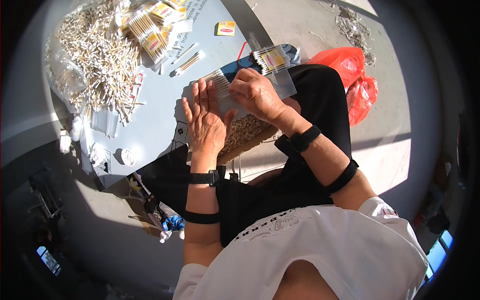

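Note:
My left hand (205, 125) lies flat with its fingers stretched out, the fingertips at the left part of a row of cotton swabs (218, 80). At the row's right end is my right hand (257, 95), its fingers bent and pressed together. What they pinch, if anything, is hidden under the hand. Clear plastic film (283, 84) shows past the right hand. Just beyond that hand lies a clear packet of swabs (272, 59) with a yellow label. Below both hands, a brown box (245, 142) holds a dense mass of small pale pieces.
A big heap of loose cotton swabs (100, 55) covers the grey table's (160, 115) far left. Filled packets (150, 37) lie beside it, with a few loose swabs (189, 64) and a yellow card (226, 28) nearby. Red plastic bags (350, 82) sit on the floor at right.

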`<act>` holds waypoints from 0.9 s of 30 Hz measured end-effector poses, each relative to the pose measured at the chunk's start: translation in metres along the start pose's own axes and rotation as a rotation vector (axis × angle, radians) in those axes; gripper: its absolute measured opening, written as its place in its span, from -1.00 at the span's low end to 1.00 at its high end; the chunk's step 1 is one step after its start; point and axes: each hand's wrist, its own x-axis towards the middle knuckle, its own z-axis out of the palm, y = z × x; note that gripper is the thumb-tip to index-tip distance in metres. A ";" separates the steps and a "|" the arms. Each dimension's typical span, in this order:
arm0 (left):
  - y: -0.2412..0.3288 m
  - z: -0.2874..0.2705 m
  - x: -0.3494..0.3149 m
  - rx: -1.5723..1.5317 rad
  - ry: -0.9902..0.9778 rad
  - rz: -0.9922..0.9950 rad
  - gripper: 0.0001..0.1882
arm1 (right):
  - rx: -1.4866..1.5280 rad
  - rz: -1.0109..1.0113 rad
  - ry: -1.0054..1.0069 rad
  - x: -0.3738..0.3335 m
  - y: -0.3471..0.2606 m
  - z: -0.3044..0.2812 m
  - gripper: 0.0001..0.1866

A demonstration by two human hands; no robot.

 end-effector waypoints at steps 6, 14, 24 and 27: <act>-0.004 0.005 -0.002 -0.008 0.042 0.003 -0.07 | -0.097 -0.041 -0.076 -0.001 -0.004 0.005 -0.86; -0.003 0.006 -0.001 -0.027 0.058 0.004 -0.07 | -0.039 -0.020 -0.030 0.002 0.000 0.003 -0.85; -0.005 0.011 -0.002 -0.016 0.066 0.006 -0.10 | -0.055 0.292 0.051 0.013 -0.012 0.013 -0.92; -0.005 0.009 -0.002 -0.039 0.044 0.000 -0.11 | -0.060 0.320 -0.076 0.023 -0.009 0.008 -0.94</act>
